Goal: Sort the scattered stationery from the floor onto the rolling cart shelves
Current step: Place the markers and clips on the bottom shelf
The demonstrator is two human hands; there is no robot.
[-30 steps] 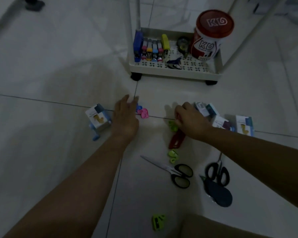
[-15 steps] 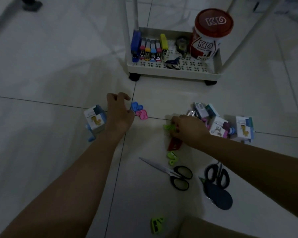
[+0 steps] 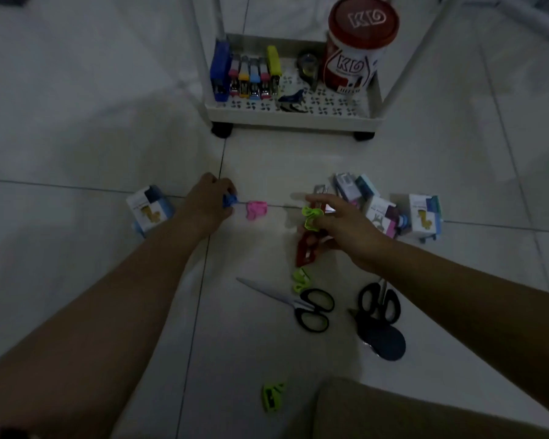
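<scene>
My left hand (image 3: 208, 205) pinches a small blue plastic piece (image 3: 229, 200); my right hand (image 3: 338, 224) holds a green one (image 3: 311, 218). Next I should carry both to the white cart shelf (image 3: 293, 117).

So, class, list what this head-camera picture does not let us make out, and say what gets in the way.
- Blue item in the left hand: the fingers cover most of it, so its kind is unclear.
- Rolling cart: the top edge cuts off any upper shelves.
- Print on the small boxes: too dim and small to read.
- Red item under the right hand: partly covered, and it is unclear whether it is held.
</scene>
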